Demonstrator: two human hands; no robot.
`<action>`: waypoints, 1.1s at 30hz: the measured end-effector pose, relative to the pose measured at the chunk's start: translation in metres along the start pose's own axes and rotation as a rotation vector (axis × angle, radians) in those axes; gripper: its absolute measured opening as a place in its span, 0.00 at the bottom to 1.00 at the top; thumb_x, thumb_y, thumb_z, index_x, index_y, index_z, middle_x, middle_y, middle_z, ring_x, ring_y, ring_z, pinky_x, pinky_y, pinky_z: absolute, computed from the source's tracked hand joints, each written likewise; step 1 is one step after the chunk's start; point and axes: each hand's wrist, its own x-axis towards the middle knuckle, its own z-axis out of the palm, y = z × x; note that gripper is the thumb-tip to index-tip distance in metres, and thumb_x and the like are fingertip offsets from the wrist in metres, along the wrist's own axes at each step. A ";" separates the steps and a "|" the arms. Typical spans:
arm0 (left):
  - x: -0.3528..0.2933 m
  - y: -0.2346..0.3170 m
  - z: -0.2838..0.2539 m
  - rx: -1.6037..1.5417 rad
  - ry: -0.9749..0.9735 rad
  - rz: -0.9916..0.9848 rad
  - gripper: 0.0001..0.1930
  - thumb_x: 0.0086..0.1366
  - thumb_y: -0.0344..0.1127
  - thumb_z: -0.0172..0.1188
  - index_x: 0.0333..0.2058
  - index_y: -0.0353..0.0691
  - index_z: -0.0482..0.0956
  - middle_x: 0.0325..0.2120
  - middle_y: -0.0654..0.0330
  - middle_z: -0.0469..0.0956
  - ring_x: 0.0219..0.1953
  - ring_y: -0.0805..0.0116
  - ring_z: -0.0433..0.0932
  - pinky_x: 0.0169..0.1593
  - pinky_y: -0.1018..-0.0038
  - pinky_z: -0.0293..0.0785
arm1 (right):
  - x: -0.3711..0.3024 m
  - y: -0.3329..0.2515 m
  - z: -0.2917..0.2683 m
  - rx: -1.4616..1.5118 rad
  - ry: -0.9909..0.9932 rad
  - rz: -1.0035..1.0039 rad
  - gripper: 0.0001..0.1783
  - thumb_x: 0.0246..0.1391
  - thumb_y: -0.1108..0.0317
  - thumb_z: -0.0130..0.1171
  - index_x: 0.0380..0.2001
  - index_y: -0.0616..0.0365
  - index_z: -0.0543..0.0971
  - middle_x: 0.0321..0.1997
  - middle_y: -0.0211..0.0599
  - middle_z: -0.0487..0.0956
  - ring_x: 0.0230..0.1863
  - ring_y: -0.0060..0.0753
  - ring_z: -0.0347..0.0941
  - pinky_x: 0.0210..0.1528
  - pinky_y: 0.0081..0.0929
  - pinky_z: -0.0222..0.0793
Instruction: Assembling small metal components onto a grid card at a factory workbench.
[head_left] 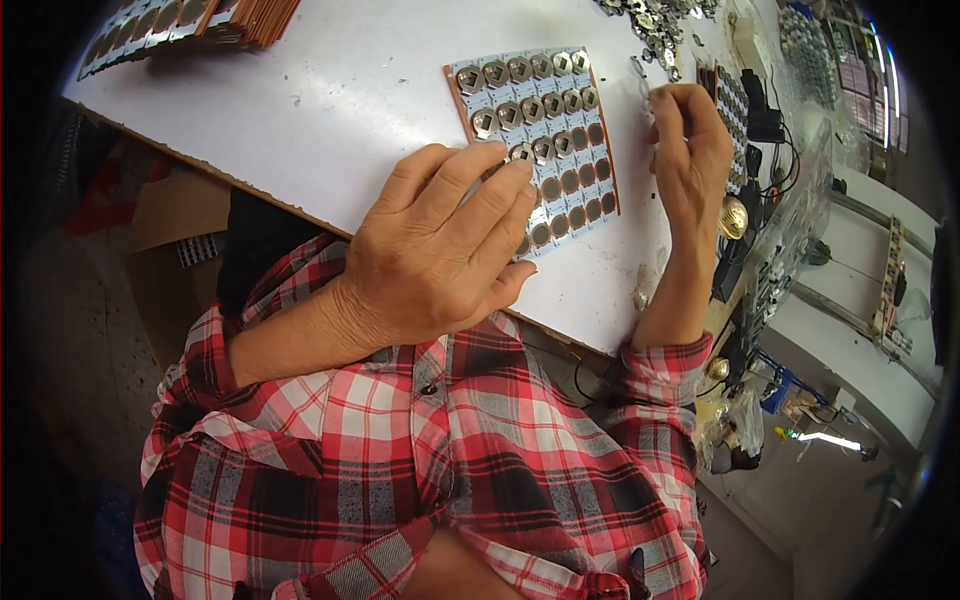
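Note:
A light-blue circuit board panel (562, 203) with orange edges lies on the white table in front of me. Silvery coin-cell battery holders (553, 104) sit on its far rows; the nearer rows show bare round pads. My left hand (440, 235) rests over the panel's left side, fingers stretched out and touching it around the third row, hiding part of the board. My right hand (690, 150) is raised just right of the panel, thumb and fingertips pinched together. Whatever is between those fingertips is too small to make out. A loose metal piece (640, 68) lies just beyond them.
A heap of loose metal holders (655, 25) lies at the table's far side. Stacked panels (190, 25) stand at the far left. On the right are another filled panel (732, 120), black cables and a round golden object (733, 217). A cardboard box (180, 225) stands below the table's left edge.

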 end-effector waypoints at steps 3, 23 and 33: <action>0.000 0.001 0.000 0.008 -0.002 0.013 0.27 0.44 0.44 0.73 0.43 0.34 0.85 0.48 0.56 0.81 0.54 0.54 0.79 0.56 0.56 0.74 | -0.013 -0.015 0.000 0.544 -0.074 0.267 0.12 0.69 0.62 0.59 0.41 0.63 0.79 0.25 0.34 0.81 0.21 0.21 0.76 0.20 0.18 0.70; 0.069 -0.009 -0.004 -0.484 0.000 -0.181 0.11 0.58 0.28 0.72 0.39 0.33 0.83 0.33 0.58 0.84 0.31 0.71 0.80 0.34 0.75 0.76 | -0.039 -0.039 -0.001 0.915 -0.124 0.060 0.12 0.63 0.78 0.61 0.49 0.68 0.78 0.35 0.37 0.83 0.31 0.20 0.80 0.30 0.17 0.78; 0.080 -0.015 0.009 -1.004 -0.173 -0.325 0.04 0.69 0.29 0.64 0.35 0.33 0.81 0.27 0.64 0.83 0.27 0.84 0.76 0.31 0.85 0.72 | -0.039 -0.012 0.001 1.221 -0.366 0.139 0.11 0.65 0.74 0.61 0.48 0.67 0.80 0.32 0.36 0.83 0.29 0.22 0.82 0.33 0.16 0.78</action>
